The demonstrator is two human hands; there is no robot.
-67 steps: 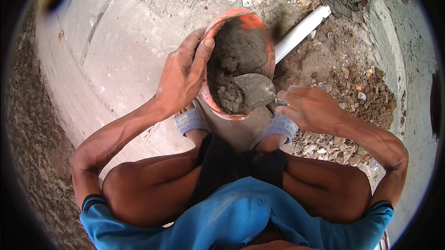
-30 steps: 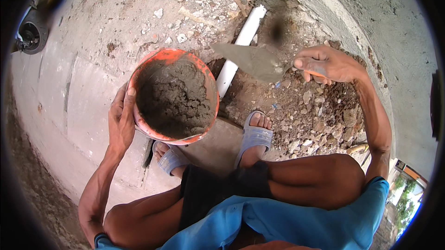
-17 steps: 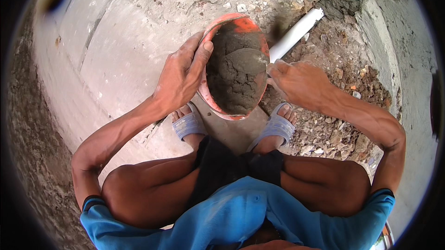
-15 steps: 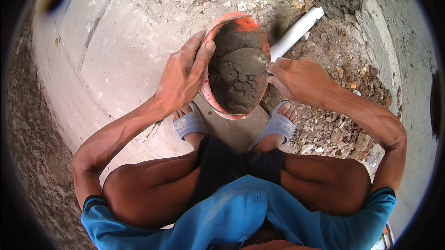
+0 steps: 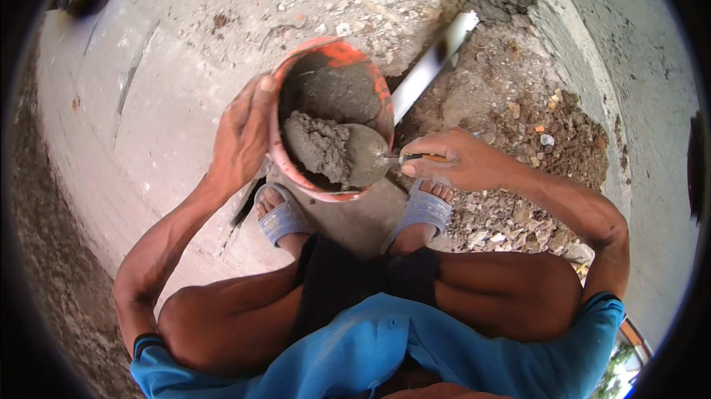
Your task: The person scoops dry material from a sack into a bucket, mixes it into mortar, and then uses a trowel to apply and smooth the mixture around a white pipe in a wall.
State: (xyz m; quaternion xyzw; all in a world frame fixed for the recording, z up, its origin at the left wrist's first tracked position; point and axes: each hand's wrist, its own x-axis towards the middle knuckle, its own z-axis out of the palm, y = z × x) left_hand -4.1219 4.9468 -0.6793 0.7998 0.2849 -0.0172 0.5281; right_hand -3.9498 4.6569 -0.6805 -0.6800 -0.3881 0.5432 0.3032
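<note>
A red-orange bucket stands tilted in front of my feet, its mouth facing me. Wet grey mortar lines its inside. My left hand is closed on the bucket's left rim, with the fingers along the outer side. In my right hand, the fingers wrap round the handle of a trowel. The trowel's blade lies inside the bucket near its right lower wall. A lump of mortar rests against the blade's left part and hides its tip.
A white pipe sticks out of the dirt just right of the bucket. Rubble lies along the right, below a grey cement wall. Concrete slabs spread to the left. My sandalled feet flank the bucket's near side.
The trowel blade has moved down within the bucket and now carries a mortar lump. The bucket sits further left in view and its mouth has turned; the whole view has shifted too.
</note>
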